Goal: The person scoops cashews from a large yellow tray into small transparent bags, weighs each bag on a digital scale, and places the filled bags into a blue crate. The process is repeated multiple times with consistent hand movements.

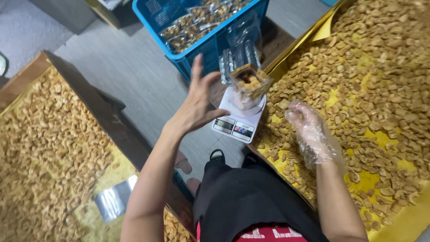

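Nearest, a silver pouch lies flat on the left tray of nuts. The left hand, fingers spread wide and empty, hovers just left of an upright clear bag of nuts standing on a white scale. The gloved right hand, loosely curled, rests on the right tray of nuts, farther from the bag. Beyond, a blue crate holds filled bags.
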